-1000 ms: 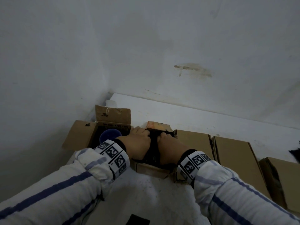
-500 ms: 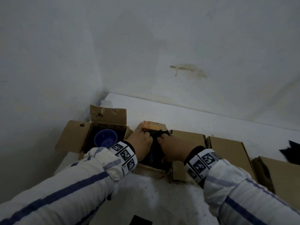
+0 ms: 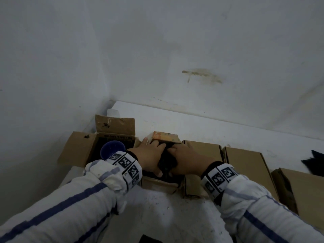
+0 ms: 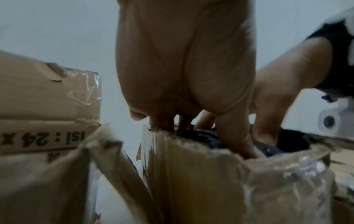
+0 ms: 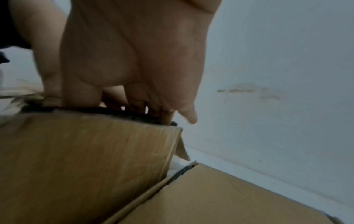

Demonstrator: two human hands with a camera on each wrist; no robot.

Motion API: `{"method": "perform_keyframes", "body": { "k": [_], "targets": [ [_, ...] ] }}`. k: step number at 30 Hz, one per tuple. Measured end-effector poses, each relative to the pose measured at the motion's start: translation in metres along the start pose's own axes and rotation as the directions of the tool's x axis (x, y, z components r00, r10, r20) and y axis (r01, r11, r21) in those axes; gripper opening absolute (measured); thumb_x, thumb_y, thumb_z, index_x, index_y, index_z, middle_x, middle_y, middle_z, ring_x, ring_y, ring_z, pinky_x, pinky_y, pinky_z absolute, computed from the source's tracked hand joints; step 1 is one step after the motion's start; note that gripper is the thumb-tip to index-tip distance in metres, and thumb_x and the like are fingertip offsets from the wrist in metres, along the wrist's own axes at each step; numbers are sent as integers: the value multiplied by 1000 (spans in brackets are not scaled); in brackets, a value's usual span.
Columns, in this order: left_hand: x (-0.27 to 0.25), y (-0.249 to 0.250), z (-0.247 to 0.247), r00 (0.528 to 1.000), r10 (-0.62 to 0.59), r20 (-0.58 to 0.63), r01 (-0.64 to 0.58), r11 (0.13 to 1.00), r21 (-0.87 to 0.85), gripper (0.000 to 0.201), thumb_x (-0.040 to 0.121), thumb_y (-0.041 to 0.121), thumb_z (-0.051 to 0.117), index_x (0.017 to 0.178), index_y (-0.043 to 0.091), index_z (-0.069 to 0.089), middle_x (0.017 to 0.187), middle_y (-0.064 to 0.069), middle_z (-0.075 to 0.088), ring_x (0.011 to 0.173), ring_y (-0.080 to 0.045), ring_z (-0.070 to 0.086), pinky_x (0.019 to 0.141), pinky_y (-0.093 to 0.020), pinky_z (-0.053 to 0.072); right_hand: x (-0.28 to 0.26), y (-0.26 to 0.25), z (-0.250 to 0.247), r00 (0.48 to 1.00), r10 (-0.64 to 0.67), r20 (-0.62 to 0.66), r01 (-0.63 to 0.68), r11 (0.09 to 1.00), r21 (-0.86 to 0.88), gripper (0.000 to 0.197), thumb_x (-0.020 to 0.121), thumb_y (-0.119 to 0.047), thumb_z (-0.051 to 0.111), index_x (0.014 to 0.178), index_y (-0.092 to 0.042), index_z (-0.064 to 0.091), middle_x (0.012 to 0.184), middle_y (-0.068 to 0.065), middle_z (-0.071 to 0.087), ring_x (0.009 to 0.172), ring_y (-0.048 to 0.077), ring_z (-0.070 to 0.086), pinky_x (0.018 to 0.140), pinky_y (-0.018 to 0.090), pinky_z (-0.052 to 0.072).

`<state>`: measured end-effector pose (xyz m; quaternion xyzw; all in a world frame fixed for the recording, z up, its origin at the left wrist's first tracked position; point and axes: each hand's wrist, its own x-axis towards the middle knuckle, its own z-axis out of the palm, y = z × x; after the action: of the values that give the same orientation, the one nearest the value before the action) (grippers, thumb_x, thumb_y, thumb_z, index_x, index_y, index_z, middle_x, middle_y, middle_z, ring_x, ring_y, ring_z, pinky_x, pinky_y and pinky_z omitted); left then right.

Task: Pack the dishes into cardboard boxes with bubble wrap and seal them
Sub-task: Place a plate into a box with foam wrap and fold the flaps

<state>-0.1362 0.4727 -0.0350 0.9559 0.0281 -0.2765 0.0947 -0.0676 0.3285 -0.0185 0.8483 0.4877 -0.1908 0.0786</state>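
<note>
Head view: left hand [image 3: 150,155] and right hand [image 3: 185,158], fingers [image 4: 237,136] curled down, press a dark wrapped bundle [image 3: 166,160] into the open box [image 3: 161,185], long axis twelve-to-six, directly beneath both.

In the head view the left hand [image 3: 152,157] and right hand [image 3: 185,159] cover most of the open cardboard box [image 3: 158,184], so the dark wrapped bundle [image 3: 166,161] between them shows only as a narrow strip and what it wraps cannot be told; the fingertips of both hands sink below the box rim in the wrist views, hiding how they sit on the bundle. The blue bowl [image 3: 112,150] in the neighbouring box [image 3: 78,149] is partly behind the left wristband [image 3: 127,165]; a black object [image 3: 313,162] and another at the bottom edge [image 3: 149,239] are cut off, unidentifiable; the printed text [image 4: 38,139] on the left carton runs out of view.
</note>
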Motion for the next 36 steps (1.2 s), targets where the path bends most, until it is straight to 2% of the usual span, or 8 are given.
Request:
{"method": "perform_keyframes", "body": {
  "k": [5,13,16,18,22,24,30,36],
  "targets": [
    [1,2,3,1000,-3,-29,4,998,57,101,63,54,78,143,24,25,150,-4,13,138,-45,15,113,-59,19,-1,3,-1,999,25,24,-24,999,-44,93,78,-45,66,148,-11,15,144,11,29,132,29,32,115,46,18],
    [-1,7,-2,998,29,-52,-19,982,188,108,65,58,76,147,13,22,142,-10,31,131,-38,36,117,-53,2,18,-11,7,998,40,46,-35,993,-112,72,82,-38,61,140,-10,30,137,13,37,130,31,33,114,54,17],
    [-3,13,-6,1000,4,-14,-1,984,180,100,70,52,76,145,12,25,143,-11,30,131,-40,35,116,-52,8,11,-5,-1,995,6,102,-3,1000,-28,74,78,-42,65,139,-14,32,132,9,45,124,29,41,113,57,14],
    [-5,15,-9,1000,-11,19,8,985,170,97,70,51,77,143,11,29,141,-11,30,127,-39,39,112,-52,23,5,3,-11,997,-1,77,-3,998,56,57,80,-33,64,129,-17,42,124,5,52,116,28,49,110,55,18],
    [-2,14,-8,999,-25,45,18,989,146,97,67,50,79,141,12,30,138,-10,30,125,-40,39,104,-52,36,-1,5,-11,997,64,53,-59,994,-91,33,86,-27,57,116,-15,47,116,6,52,110,27,49,110,56,19],
    [0,13,-6,999,-21,33,16,989,148,99,67,51,79,142,12,27,138,-10,30,125,-38,40,108,-52,33,3,-3,-3,998,52,27,-47,987,-155,29,90,-22,51,117,-12,45,116,10,51,112,30,47,110,54,20],
    [2,11,-2,1000,20,-2,-19,974,227,109,70,55,74,149,11,13,145,-14,25,134,-37,29,117,-56,-4,-6,-6,9,998,36,-48,-40,995,-90,30,90,-21,49,118,-12,45,118,10,50,115,30,46,113,55,11],
    [-4,15,-3,1000,-11,9,9,982,189,106,72,52,75,149,13,14,146,-13,23,134,-40,28,115,-56,12,-18,0,0,993,116,23,-114,991,-75,47,87,-31,55,129,-14,40,131,9,43,131,29,33,110,67,1]
  ]
}}
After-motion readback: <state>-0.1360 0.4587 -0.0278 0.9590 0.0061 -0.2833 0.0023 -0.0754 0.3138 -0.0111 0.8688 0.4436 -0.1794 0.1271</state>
